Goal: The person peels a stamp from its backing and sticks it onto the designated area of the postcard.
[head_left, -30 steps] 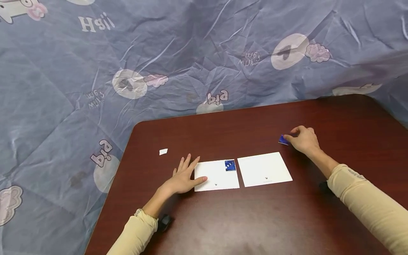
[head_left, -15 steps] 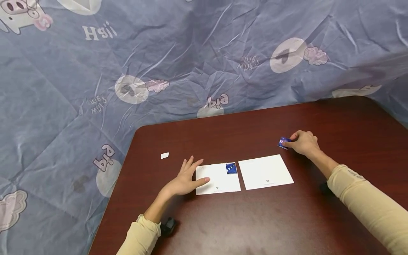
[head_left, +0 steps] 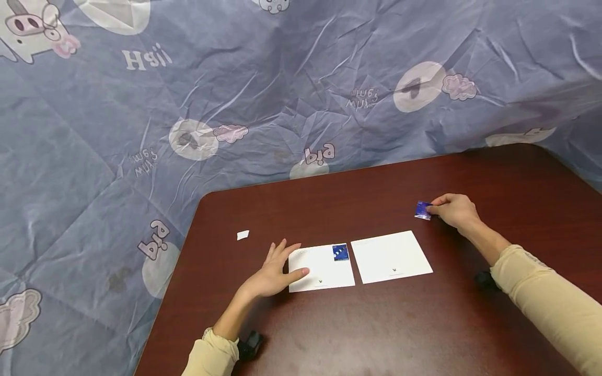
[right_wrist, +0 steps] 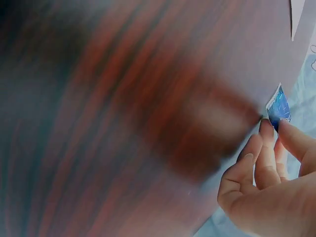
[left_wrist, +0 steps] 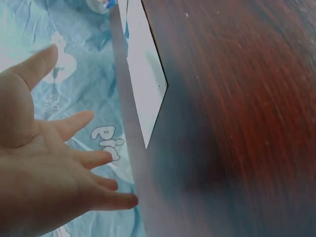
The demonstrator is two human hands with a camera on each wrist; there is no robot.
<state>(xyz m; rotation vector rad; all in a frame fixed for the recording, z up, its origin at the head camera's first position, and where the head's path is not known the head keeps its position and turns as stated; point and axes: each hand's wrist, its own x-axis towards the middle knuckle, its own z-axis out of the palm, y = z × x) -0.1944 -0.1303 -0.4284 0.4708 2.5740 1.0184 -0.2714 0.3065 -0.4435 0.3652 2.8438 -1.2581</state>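
Note:
My right hand (head_left: 457,211) pinches a small blue stamp (head_left: 422,210) between thumb and fingers, beyond the right envelope's far edge. The right wrist view shows the stamp (right_wrist: 279,107) held by one corner. My left hand (head_left: 270,274) is spread with straight fingers at the left edge of a white envelope (head_left: 324,274); whether it touches the paper I cannot tell. In the left wrist view, the left hand (left_wrist: 59,163) is spread with nothing in it. Another blue stamp (head_left: 340,253) is on that envelope's upper right corner. Beside it lies a second white envelope (head_left: 390,256) with a small printed mark.
A small white scrap of paper (head_left: 242,235) lies at the far left of the dark red wooden table (head_left: 376,324). Behind the table hangs a blue-grey patterned cloth (head_left: 263,78).
The blue stamp in my right hand has turned so more of its face shows, and that hand has shifted slightly right. My left hand keeps its place by the left envelope.

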